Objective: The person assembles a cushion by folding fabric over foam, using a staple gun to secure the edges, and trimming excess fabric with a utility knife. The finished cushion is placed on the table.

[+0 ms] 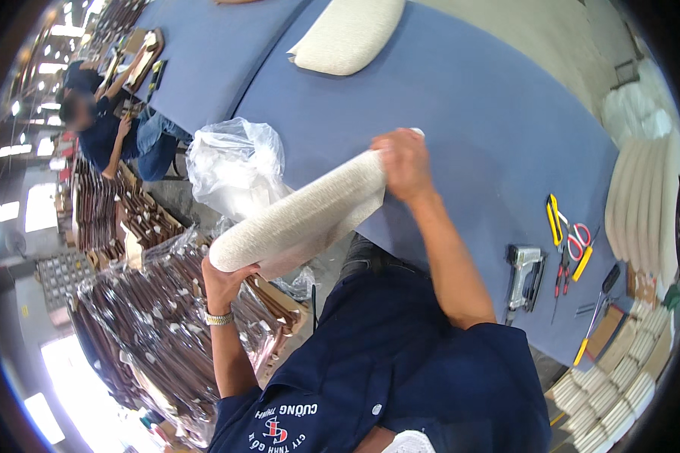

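Observation:
Between my two hands I hold a beige fabric-covered chair pad (pixel 302 204), tilted, off the near left edge of the blue table (pixel 461 128). My left hand (pixel 227 283), with a metal watch at the wrist, grips its lower left end. Wrapped round the upper right end is my right hand (pixel 404 166), over the table. A second beige pad (pixel 347 34) lies flat at the table's far side. Crumpled clear plastic (pixel 234 162) sits just left of the pad I hold.
On the table's right lie a staple gun (pixel 523 279), a yellow cutter (pixel 554 219), red-handled scissors (pixel 579 240) and a screwdriver (pixel 601 302). Several beige pads (pixel 642 204) stand beyond the right edge. Plastic-wrapped brown frames (pixel 166 325) are stacked at left. A co-worker (pixel 109 128) sits at far left.

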A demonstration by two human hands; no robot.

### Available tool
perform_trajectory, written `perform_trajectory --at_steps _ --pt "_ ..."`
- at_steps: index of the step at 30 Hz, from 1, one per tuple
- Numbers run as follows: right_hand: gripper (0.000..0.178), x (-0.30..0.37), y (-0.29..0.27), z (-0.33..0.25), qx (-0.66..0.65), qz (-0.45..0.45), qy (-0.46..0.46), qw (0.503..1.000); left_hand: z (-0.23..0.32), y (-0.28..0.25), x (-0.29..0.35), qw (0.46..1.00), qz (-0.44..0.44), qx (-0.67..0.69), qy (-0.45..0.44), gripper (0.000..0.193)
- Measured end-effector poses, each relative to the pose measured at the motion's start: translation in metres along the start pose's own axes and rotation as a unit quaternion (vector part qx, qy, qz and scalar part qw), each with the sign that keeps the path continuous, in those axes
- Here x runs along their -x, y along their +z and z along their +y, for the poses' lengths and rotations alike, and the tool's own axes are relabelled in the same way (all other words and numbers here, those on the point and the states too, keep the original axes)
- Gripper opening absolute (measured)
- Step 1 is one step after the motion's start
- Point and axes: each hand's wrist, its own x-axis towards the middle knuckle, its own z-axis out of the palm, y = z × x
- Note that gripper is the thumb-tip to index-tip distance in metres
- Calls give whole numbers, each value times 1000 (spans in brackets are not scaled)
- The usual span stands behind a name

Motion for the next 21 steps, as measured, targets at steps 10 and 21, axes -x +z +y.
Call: perform_trajectory --at_steps 10,21 --pt "60 -25 -57 16 -131 -45 214 967 110 43 -36 974 46 -114 192 93" --pt "37 -74 -82 -135 -118 45 -165 978 194 95 -29 924 61 -232 296 83"
